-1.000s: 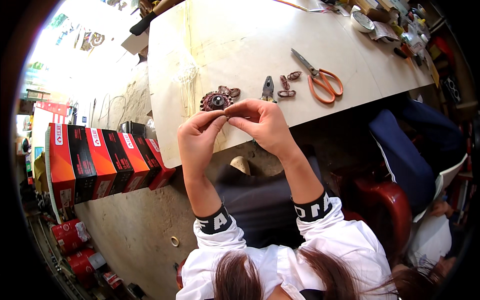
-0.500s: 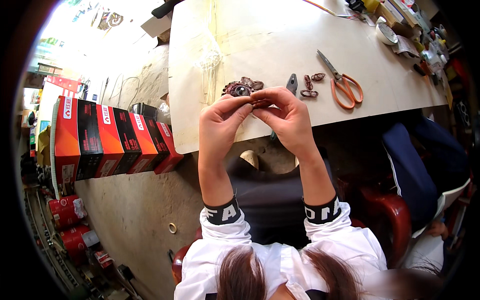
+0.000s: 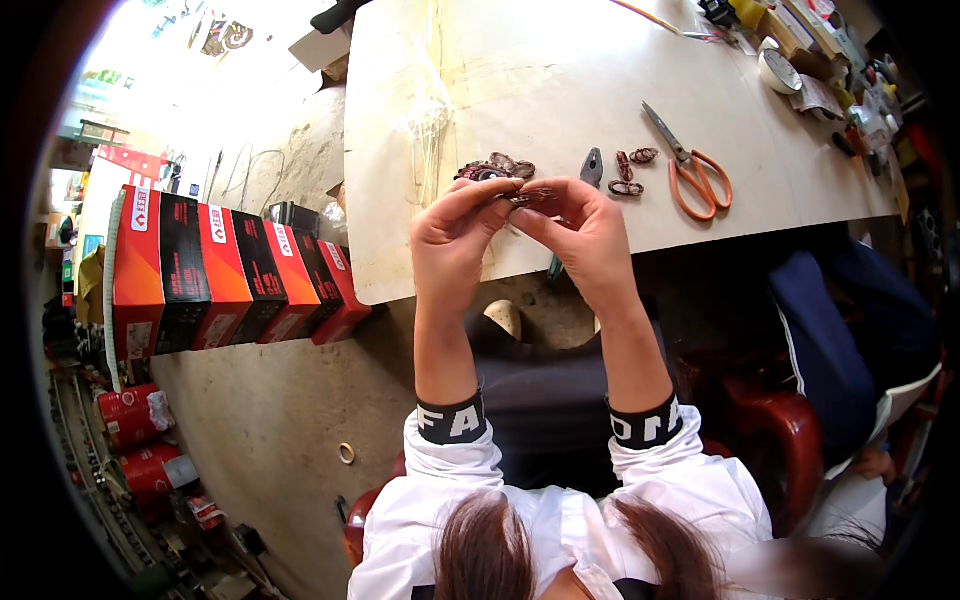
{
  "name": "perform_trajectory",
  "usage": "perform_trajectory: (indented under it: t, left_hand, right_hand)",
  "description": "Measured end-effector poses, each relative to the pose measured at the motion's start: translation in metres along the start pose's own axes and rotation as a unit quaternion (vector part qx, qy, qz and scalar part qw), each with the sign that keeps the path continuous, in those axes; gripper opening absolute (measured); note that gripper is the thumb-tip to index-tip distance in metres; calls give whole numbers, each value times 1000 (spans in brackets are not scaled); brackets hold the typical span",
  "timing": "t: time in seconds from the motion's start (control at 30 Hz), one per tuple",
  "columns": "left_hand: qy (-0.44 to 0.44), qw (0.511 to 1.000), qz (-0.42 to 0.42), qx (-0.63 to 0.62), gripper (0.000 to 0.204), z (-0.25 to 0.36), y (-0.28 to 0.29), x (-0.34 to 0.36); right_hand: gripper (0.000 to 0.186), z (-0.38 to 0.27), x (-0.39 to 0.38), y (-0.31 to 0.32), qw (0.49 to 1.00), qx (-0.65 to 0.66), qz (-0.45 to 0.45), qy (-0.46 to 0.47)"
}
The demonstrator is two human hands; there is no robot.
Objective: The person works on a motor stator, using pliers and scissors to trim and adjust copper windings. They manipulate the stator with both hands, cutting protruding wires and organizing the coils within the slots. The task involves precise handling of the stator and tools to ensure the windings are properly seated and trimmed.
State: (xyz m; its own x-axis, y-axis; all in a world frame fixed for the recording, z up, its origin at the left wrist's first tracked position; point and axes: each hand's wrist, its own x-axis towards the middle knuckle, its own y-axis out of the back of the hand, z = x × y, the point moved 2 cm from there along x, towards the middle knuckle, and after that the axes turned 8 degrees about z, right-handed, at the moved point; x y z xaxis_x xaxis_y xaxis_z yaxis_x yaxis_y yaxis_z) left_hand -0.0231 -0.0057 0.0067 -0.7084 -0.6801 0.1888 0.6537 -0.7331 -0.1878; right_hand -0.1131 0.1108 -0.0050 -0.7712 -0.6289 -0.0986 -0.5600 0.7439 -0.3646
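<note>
Both hands meet above the table's near edge, fingertips pinched on a small dark reddish-brown loop, apparently coiled wire (image 3: 540,200). My left hand (image 3: 447,235) grips its left end and my right hand (image 3: 590,240) its right side; fingers cover part of it. Just beyond my left fingertips lies a pile of similar dark loops (image 3: 512,163) beside a dark round piece (image 3: 482,173), partly hidden. Pliers (image 3: 592,166) stick out past my right hand, which covers their middle. To their right lie several small reddish-brown coils (image 3: 626,188), then orange-handled scissors (image 3: 697,182).
Thin pale strands (image 3: 428,120) run along the left of the white table (image 3: 560,80). Red and black boxes (image 3: 190,270) stand in a row at the left. Assorted clutter with a white bowl-like dial (image 3: 779,71) fills the far right. Someone's dark blue trousers (image 3: 825,335) show at right.
The view has shifted slightly, so the table sits a little further right. My fingers have shifted on the loop, and more of it shows between them. Both hands keep their pinch.
</note>
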Motion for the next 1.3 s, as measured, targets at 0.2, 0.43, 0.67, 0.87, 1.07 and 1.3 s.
perform_trajectory:
  t: [0.2,0.43,0.67,0.87,1.07,1.3]
  left_hand:
    - [-104,986,15,130,30,5,-9,-1]
    - [-171,966,42,191,35,6,-21,-1]
    - [-164,968,39,188,35,7,-25,-3]
    - [-92,991,34,87,30,-1,-16,-4]
    - [-35,999,26,-29,28,0,-12,-5]
    - [-52,997,31,-50,26,1,-19,-5]
  right_hand:
    - [21,4,-3,-4,998,35,42,21]
    - [20,-1,-4,1,990,129,45,-12]
    - [17,0,-5,1,991,123,43,29]
    - [17,-5,-4,2,996,48,28,73]
    - [16,-2,-5,-1,993,49,29,107]
    - [16,-6,-4,4,972,-93,49,208]
